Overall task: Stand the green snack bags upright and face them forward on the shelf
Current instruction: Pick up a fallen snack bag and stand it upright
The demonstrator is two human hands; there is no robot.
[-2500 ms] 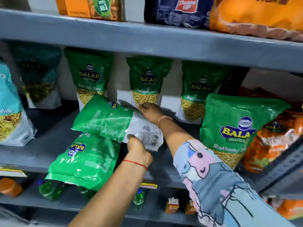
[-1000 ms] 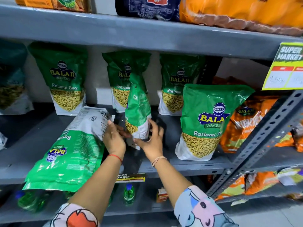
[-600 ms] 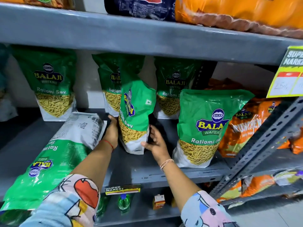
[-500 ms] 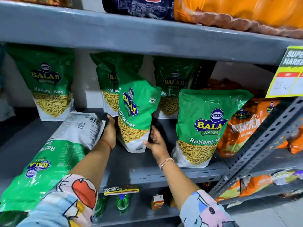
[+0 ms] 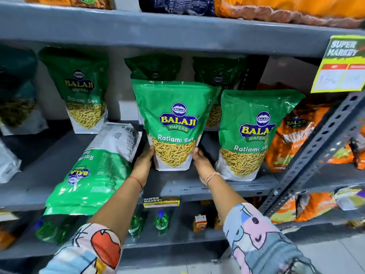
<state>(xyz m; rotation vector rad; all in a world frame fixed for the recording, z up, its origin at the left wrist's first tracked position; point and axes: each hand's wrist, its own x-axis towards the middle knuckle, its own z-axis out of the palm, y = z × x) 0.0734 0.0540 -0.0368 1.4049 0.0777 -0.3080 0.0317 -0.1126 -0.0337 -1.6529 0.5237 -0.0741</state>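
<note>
A green Balaji snack bag (image 5: 174,107) stands upright on the grey shelf (image 5: 187,186), label facing me. My left hand (image 5: 143,163) grips its lower left side and my right hand (image 5: 201,161) its lower right side. To its right a second green bag (image 5: 250,123) stands upright, label forward. Left of my hands another green bag (image 5: 94,173) lies flat on its front, top hanging over the shelf's front edge. Three more green bags (image 5: 83,89) stand along the back wall.
Orange snack bags (image 5: 292,139) fill the shelf to the right behind a slanted metal upright (image 5: 316,147). A yellow price sign (image 5: 341,66) hangs at the upper right. Green bottles (image 5: 162,222) stand on the shelf below. Teal bags (image 5: 15,95) sit at the far left.
The bag in my hands went from lying flat to upright, then turned from side-on to label forward. Both hands stayed on its lower sides.
</note>
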